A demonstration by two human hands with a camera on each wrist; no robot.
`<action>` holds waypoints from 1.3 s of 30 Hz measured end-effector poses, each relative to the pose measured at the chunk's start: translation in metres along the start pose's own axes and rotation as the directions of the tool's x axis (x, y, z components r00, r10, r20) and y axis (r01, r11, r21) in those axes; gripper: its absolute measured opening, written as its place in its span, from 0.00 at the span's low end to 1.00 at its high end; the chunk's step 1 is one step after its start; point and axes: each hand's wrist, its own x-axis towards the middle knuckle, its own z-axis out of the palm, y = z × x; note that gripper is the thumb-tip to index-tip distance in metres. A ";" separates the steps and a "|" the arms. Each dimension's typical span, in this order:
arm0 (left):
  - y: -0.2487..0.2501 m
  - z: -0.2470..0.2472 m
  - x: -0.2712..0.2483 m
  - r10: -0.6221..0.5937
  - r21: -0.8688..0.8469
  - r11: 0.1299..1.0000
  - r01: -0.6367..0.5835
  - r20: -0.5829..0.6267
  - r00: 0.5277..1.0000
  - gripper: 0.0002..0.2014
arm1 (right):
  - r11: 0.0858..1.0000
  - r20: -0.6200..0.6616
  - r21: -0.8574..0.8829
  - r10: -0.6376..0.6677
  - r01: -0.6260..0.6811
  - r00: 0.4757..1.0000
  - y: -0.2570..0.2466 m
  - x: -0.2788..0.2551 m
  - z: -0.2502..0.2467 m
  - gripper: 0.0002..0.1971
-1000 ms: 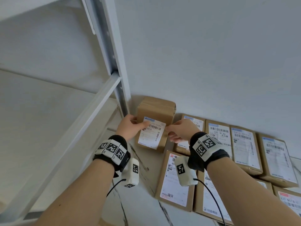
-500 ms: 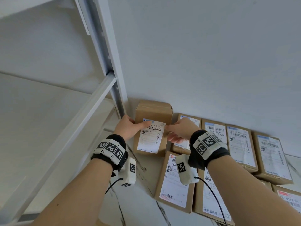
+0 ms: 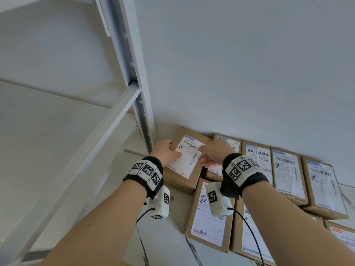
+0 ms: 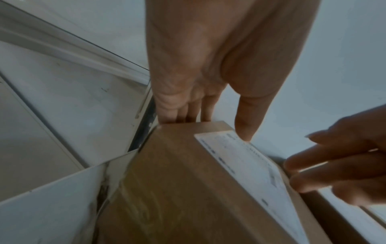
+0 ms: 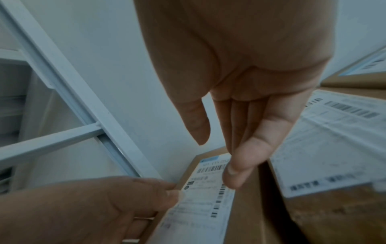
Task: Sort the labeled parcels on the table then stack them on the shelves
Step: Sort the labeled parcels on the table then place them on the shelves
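A brown cardboard parcel (image 3: 184,169) with a white barcode label lies label-up at the back left of the table, between the shelf post and the row of other parcels. My left hand (image 3: 166,153) grips its left edge, thumb on the label and fingers down the side. In the left wrist view those fingers (image 4: 181,113) drop behind the parcel (image 4: 177,181). My right hand (image 3: 215,152) is at the right edge. Its fingers (image 5: 246,148) are straight and touch the parcel (image 5: 208,206) near the label, with the thumb apart.
Several labeled parcels (image 3: 288,175) lie in a row along the wall, more (image 3: 209,217) in front on the marble table (image 3: 172,237). A white metal shelf post (image 3: 138,93) and shelf board (image 3: 48,141) stand close on the left.
The parcel, held tilted up between both hands before, has come down flat with its label facing up. My right fingers have straightened along its right edge.
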 end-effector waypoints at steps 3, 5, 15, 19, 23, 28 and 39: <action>-0.005 0.004 0.004 -0.028 0.060 0.998 0.028 0.002 1.000 0.21 | 1.000 0.011 0.004 0.007 -0.007 1.000 0.001 0.000 0.002 0.16; -0.009 0.006 0.006 -0.044 0.041 0.998 0.044 -0.004 0.999 0.21 | 1.000 -0.013 -0.011 -0.020 0.019 1.000 0.001 0.001 0.004 0.13; -0.037 0.006 0.012 -0.275 -0.119 0.948 0.296 0.165 0.947 0.38 | 0.946 -0.170 -0.294 -0.194 0.138 0.966 0.001 0.002 0.015 0.11; -0.032 0.006 0.012 -0.325 -0.329 0.862 0.387 0.227 0.918 0.29 | 0.934 -0.087 -0.296 -0.237 0.203 0.968 -0.008 -0.002 0.020 0.11; -0.027 0.009 0.014 -0.328 -0.300 0.880 0.370 0.182 0.927 0.26 | 0.933 -0.064 -0.271 -0.263 0.237 0.963 -0.009 -0.005 0.021 0.15; -0.025 0.006 0.007 -0.270 -0.117 0.954 0.277 0.070 0.960 0.29 | 0.930 -0.074 -0.263 -0.285 0.257 0.956 0.002 -0.015 0.020 0.15; 0.007 -0.003 -0.076 0.147 0.185 0.976 -0.118 -0.156 0.977 0.31 | 0.842 -0.106 -0.422 -0.414 0.336 0.904 0.018 -0.096 0.012 0.21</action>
